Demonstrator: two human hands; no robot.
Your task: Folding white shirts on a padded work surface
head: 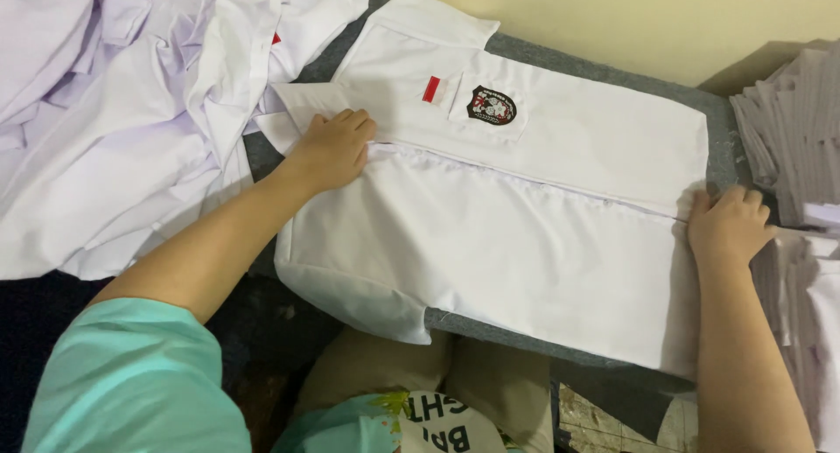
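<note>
- A white shirt (525,234) lies flat, front up, on a grey padded board (719,147), with a dark badge (491,105) and a small red-and-white patch (432,89) on its chest.
- The left hand (334,147) presses palm-down near the collar end of the front placket, fingers loosely curled, gripping nothing.
- The right hand (728,226) pinches the hem end of the same seam.
- The cloth looks light, soft and limp; edges and seams seem the surest holds.
- Crumpled white shirts (114,112) lie left; a stack of folded grey-white cloth (787,129) stands right.
</note>
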